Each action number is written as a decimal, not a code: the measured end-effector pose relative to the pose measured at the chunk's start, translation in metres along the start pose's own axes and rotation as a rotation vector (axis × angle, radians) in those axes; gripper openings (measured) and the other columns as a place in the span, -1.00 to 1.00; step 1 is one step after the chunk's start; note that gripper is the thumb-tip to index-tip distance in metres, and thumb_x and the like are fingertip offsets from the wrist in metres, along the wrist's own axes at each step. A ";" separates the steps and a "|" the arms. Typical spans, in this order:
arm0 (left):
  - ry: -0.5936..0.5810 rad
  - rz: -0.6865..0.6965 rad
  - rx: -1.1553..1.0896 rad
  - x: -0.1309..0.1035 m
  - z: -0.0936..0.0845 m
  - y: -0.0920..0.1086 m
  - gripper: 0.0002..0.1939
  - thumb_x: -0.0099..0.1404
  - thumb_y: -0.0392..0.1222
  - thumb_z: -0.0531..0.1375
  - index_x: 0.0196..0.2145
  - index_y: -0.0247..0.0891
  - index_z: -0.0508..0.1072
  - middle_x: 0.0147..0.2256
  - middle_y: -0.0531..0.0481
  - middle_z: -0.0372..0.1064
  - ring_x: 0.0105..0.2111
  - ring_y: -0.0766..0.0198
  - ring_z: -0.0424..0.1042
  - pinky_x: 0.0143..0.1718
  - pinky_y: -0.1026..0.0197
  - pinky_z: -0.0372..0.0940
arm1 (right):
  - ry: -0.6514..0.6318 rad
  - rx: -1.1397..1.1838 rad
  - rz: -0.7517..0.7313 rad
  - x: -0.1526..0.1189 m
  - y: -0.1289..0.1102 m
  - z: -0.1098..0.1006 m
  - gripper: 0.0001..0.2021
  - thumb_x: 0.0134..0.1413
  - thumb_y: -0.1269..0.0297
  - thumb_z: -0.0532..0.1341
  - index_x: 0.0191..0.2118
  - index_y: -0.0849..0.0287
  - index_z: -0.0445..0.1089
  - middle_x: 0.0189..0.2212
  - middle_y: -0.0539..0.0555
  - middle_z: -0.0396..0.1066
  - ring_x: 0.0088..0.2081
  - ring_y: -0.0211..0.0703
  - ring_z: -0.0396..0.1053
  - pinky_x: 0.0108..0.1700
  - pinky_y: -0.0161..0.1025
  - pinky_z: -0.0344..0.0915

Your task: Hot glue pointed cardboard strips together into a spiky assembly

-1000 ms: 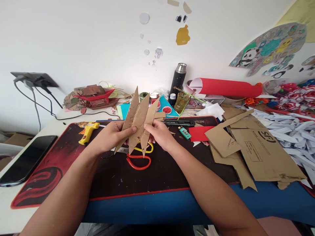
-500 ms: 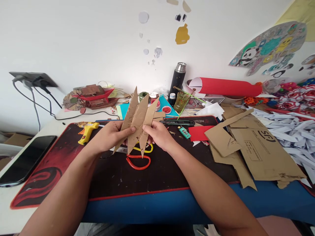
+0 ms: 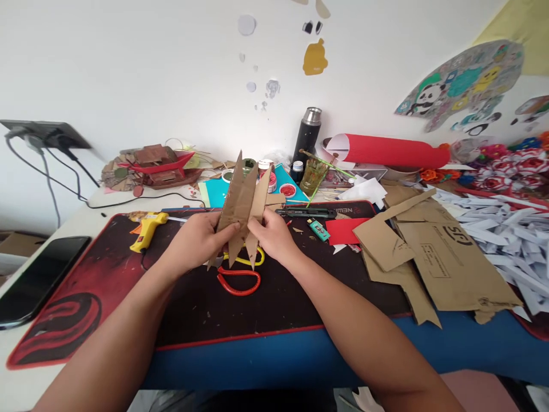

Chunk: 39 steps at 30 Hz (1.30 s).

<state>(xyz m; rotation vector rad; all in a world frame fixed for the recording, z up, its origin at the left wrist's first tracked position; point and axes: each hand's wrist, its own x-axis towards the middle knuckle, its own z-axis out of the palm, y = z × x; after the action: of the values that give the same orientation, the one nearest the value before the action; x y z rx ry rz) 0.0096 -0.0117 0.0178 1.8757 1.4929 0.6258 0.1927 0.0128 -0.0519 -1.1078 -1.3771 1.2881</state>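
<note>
Several pointed strips of brown cardboard (image 3: 238, 197) stand side by side between my hands, their sharp tips up and down. My left hand (image 3: 210, 236) grips them from the left, thumb laid across the front. My right hand (image 3: 271, 232) pinches the rightmost strip, its thumb close to the left one. Both hands are closed, and the fingers behind the cardboard are hidden. Below them on the dark desk mat (image 3: 300, 297) lie scissors (image 3: 240, 292) with one red and one yellow handle loop, their blades mostly covered by my left hand and the cardboard.
A yellow glue gun (image 3: 148, 232) and a phone (image 3: 43, 280) lie at left. Behind are a utility knife (image 3: 306, 213), paint pots (image 3: 288, 190), a cup with brushes (image 3: 314, 176) and a black flask (image 3: 307, 134). Cardboard sheets (image 3: 458, 269) and white paper strips (image 3: 506, 229) cover the right.
The cardboard strips have turned and drawn closer together, so they overlap more. My left hand has shifted right, toward the right hand. The camera view has moved slightly.
</note>
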 end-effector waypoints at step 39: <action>0.139 0.031 0.139 0.000 0.005 0.005 -0.59 0.30 0.19 0.19 -0.50 -0.17 0.46 -0.58 0.03 0.45 -0.55 0.18 0.40 -0.53 0.24 0.18 | -0.030 -0.005 -0.006 0.003 0.001 -0.003 -0.92 0.22 0.29 0.27 -0.18 0.12 0.43 -0.36 -0.05 0.46 -0.33 -0.18 0.43 -0.35 -0.33 0.37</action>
<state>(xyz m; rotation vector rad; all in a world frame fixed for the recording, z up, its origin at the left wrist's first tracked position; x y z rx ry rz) 0.0160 -0.0134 0.0181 1.9989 1.6356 0.6953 0.1955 0.0167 -0.0531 -1.0907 -1.4055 1.3023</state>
